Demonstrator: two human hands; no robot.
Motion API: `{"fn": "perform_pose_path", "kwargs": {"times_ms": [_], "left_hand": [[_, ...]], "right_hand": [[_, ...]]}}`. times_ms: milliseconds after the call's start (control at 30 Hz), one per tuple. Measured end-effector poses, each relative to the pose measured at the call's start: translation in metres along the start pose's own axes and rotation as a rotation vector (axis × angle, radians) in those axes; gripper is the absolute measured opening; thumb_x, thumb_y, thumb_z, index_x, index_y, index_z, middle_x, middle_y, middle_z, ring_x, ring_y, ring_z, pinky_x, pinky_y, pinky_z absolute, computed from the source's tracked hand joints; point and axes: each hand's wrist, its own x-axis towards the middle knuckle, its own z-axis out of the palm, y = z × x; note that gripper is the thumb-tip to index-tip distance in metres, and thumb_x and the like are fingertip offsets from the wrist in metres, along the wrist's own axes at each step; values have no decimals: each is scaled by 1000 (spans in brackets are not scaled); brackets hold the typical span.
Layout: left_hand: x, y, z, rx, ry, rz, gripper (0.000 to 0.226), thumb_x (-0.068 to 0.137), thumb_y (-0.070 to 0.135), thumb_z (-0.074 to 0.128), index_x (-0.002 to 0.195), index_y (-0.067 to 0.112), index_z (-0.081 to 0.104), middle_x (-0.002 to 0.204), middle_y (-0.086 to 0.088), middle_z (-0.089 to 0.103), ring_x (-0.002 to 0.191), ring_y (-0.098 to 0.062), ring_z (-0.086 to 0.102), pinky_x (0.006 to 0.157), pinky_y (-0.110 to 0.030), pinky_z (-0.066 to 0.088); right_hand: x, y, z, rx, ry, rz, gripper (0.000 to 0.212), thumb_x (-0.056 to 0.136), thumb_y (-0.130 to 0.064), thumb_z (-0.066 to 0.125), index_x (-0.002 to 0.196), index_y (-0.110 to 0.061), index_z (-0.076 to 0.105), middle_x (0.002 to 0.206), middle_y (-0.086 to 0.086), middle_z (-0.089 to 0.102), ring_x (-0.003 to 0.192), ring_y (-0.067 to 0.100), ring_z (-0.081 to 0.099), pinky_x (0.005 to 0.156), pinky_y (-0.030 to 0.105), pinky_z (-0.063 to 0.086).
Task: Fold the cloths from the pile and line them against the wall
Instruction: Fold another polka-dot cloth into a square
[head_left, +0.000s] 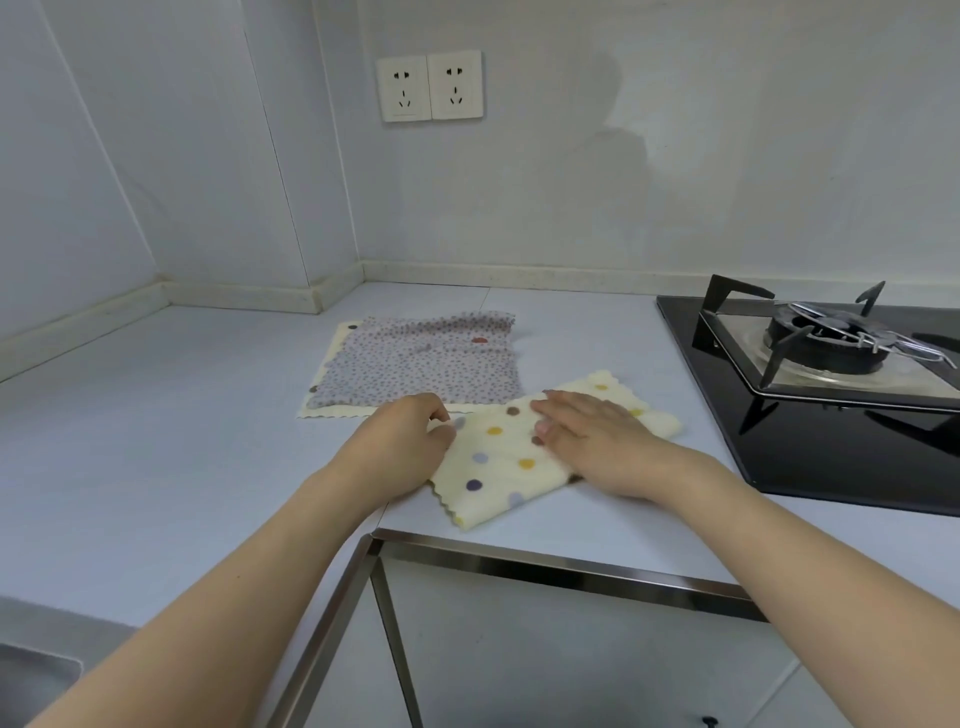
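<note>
While the left hand (410, 436) curls its fingers round the left edge of the cream dotted cloth (511, 457), pinching it near the far-left corner, the right hand (587, 431) lies flat on the same cloth with fingers straight and close together, pressing it to the countertop (156, 441). That cloth sits near the front edge of the counter, already doubled over by the look of its thick right end, so the step in hand seems to be a further fold of this piece. Just beyond it, touching or nearly so, the pile (415, 364) lies spread out, a small-print grey cloth on top of a cream one. Farther right stands the gas hob (831, 364); the wall (571, 208) runs along the far side with no folded cloth against it yet. Next, the left edge likely needs carrying across while the right hand holds the crease.
</note>
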Motion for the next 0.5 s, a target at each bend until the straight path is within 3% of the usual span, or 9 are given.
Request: {"fn": "perform_pose_path", "kwargs": {"times_ms": [100, 167, 233, 300, 400, 500], "left_hand": [[0, 2, 1, 14, 2, -8, 14, 98, 26, 47, 106, 22, 57, 104, 2, 61, 84, -12, 54, 69, -28, 45], [-4, 5, 4, 214, 82, 41, 18, 96, 19, 46, 112, 22, 54, 107, 1, 58, 91, -18, 52, 75, -32, 43], [-6, 11, 10, 362, 289, 213, 30, 88, 9, 48, 115, 20, 54, 110, 0, 54, 98, -23, 47, 79, -33, 34], [-11, 27, 16, 223, 367, 357, 30, 87, 6, 50, 114, 17, 57, 110, -1, 53, 100, -25, 46, 82, -33, 33], [-16, 40, 34, 103, 170, 330, 33, 97, 27, 44, 127, 16, 49, 130, -1, 47, 119, -22, 41, 100, -34, 32], [-15, 32, 44, 308, -135, 195, 65, 96, 59, 27, 150, 22, 22, 159, 0, 17, 145, -18, 14, 118, -42, 10]], "right_hand": [[2, 15, 0, -70, 27, 39, 52, 102, -48, 15, 152, -34, 13, 161, -10, 4, 147, 9, 0, 120, 36, -1], [2, 18, 1, -112, 38, 43, 54, 101, -50, 15, 153, -34, 10, 162, -9, 2, 148, 12, -1, 120, 37, -1], [2, 18, 2, -124, 32, 45, 56, 100, -53, 16, 153, -34, 9, 162, -9, 0, 148, 13, -3, 120, 38, -2], [3, 18, 3, -134, 27, 45, 59, 98, -57, 17, 153, -36, 8, 162, -9, -1, 148, 14, -4, 119, 40, -3], [5, 22, 3, -129, 11, 57, 60, 97, -60, 17, 152, -39, 7, 161, -10, -3, 148, 16, -6, 119, 41, -4], [8, 25, 3, -135, 3, 74, 59, 96, -62, 14, 151, -43, 4, 161, -10, -5, 148, 18, -8, 119, 43, -5]]}}
